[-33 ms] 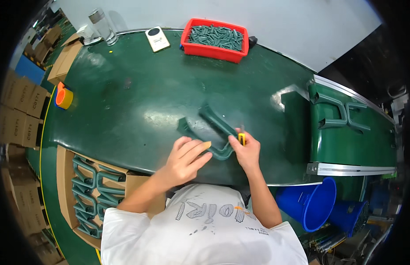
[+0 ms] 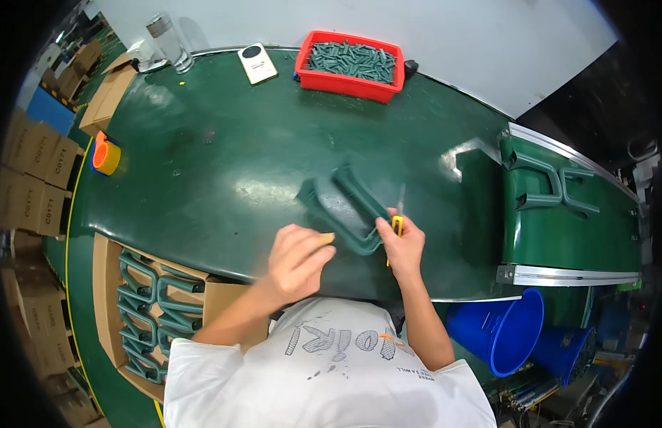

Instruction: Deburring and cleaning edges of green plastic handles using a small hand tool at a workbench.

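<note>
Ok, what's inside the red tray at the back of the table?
The red tray holds a heap of small dark green stick-shaped pieces, piled close to the rim. The tray's floor and whatever lies beneath the top layer are covered by the heap, so neither can be seen.

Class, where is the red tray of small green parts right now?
The red tray sits at the table's far edge, right of the white device.
</note>
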The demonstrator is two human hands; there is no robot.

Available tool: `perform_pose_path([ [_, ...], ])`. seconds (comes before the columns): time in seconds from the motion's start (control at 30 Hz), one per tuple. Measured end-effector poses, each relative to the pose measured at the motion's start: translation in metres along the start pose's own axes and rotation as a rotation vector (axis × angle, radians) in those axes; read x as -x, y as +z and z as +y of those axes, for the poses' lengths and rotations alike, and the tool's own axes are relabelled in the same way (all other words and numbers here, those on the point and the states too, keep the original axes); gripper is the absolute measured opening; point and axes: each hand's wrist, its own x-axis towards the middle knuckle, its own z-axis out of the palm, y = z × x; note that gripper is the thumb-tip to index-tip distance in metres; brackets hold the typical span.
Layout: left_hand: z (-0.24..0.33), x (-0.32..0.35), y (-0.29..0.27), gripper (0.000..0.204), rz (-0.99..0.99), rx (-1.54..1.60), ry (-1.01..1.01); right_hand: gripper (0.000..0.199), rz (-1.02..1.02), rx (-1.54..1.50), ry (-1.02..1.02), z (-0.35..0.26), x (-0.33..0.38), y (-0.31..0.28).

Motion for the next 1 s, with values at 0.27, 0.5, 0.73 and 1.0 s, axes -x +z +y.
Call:
perform_pose_path([
  [0.27, 0.034, 0.011, 0.062, 0.025, 0.607, 1.09, -1.151, 0.039, -0.061, 0.024, -0.179, -0.004, 0.035, 0.025],
  [0.5, 0.053, 0.002, 0.071, 0.015, 0.708, 0.891, -1.047, 0.03, -0.069, -0.11, -0.064, 0.007, 0.035, 0.022],
  [0.73, 0.049, 0.006, 0.091, 0.02, 0.504, 0.622, -0.666, 0.021, 0.001, -0.487, 0.071, 0.008, 0.035, 0.034],
  [1.0, 0.059, 0.014, 0.091, 0.017, 0.46, 0.636, -0.602, 0.013, 0.094, -0.462, -0.015, 0.014, 0.028, 0.04],
])
